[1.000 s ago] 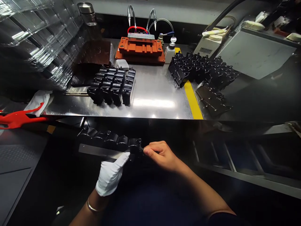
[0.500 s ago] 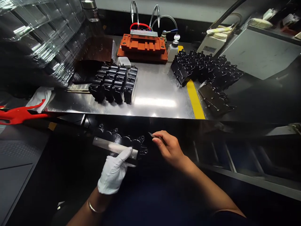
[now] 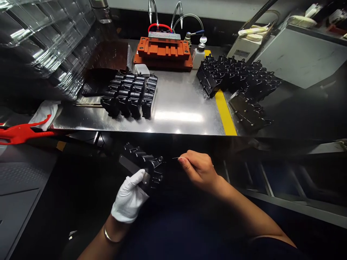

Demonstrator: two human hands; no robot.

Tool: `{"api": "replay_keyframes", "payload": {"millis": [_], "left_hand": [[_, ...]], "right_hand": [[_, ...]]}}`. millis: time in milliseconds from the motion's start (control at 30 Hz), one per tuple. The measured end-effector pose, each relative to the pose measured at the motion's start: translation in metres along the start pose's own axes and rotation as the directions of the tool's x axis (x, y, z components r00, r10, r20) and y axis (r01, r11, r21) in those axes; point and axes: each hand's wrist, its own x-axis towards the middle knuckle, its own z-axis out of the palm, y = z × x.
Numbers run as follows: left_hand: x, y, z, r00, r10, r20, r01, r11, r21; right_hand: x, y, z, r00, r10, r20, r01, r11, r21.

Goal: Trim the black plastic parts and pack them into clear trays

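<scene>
My left hand (image 3: 128, 196), in a white glove, is closed on a black molded part (image 3: 143, 157) with rounded ribs and small screw lugs. A flat metal strip (image 3: 129, 165) runs along the part's near side, under my thumb. The part is held tilted in front of the bench edge. Bare, my right hand (image 3: 199, 168) is to the right of it, closed on a thin blade (image 3: 175, 157) that points left toward the part without touching it. Most of the blade's body is hidden in my fingers.
Black molded parts stand in a row (image 3: 130, 94) on the steel bench (image 3: 176, 97), with more stacked (image 3: 233, 74) beyond a yellow tape strip (image 3: 225, 112). An orange fixture (image 3: 164, 52) and a white pump bottle (image 3: 199, 56) stand behind. Red-handled tool (image 3: 24, 133) lies left, below clear trays (image 3: 48, 43).
My left hand has turned the molded part so its ribbed side shows more and the strip slants more steeply. My right hand has rotated slightly and shifted right; the blade now appears edge-on.
</scene>
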Motion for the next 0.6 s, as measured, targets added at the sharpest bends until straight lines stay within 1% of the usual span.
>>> {"api": "replay_keyframes", "payload": {"millis": [33, 100, 133, 167, 267, 333, 400, 467, 600], "left_hand": [[0.001, 0.002, 0.002, 0.996, -0.085, -0.01, 0.083, 0.989, -0.121], [0.002, 0.004, 0.009, 0.97, -0.243, -0.002, 0.226, 0.906, -0.359], [0.002, 0.004, 0.012, 0.956, -0.293, 0.012, 0.268, 0.854, -0.445], [0.002, 0.004, 0.015, 0.948, -0.316, 0.023, 0.285, 0.82, -0.496], [0.001, 0.003, 0.02, 0.937, -0.346, 0.057, 0.317, 0.769, -0.555], [-0.001, 0.002, 0.021, 0.923, -0.376, 0.078, 0.351, 0.746, -0.566], [-0.001, 0.002, 0.022, 0.912, -0.4, 0.091, 0.377, 0.732, -0.568], [-0.001, 0.002, 0.022, 0.914, -0.394, 0.092, 0.373, 0.735, -0.566], [0.0, -0.001, 0.021, 0.92, -0.39, 0.045, 0.349, 0.758, -0.551]], "right_hand": [[0.0, -0.001, 0.001, 0.999, 0.023, -0.026, -0.023, 1.0, 0.018], [-0.001, -0.002, 0.006, 0.995, 0.093, -0.047, -0.089, 0.993, 0.081], [-0.003, -0.003, 0.009, 0.989, 0.141, -0.039, -0.134, 0.982, 0.137], [-0.004, -0.003, 0.013, 0.981, 0.192, -0.019, -0.184, 0.961, 0.206], [-0.01, -0.003, 0.023, 0.951, 0.306, 0.043, -0.298, 0.871, 0.392], [-0.014, -0.002, 0.028, 0.948, 0.317, 0.035, -0.3, 0.848, 0.438], [-0.017, -0.002, 0.029, 0.958, 0.288, 0.003, -0.258, 0.855, 0.451], [-0.018, -0.001, 0.029, 0.968, 0.251, -0.019, -0.217, 0.87, 0.444], [-0.019, 0.002, 0.028, 0.973, 0.223, -0.052, -0.187, 0.903, 0.388]]}}
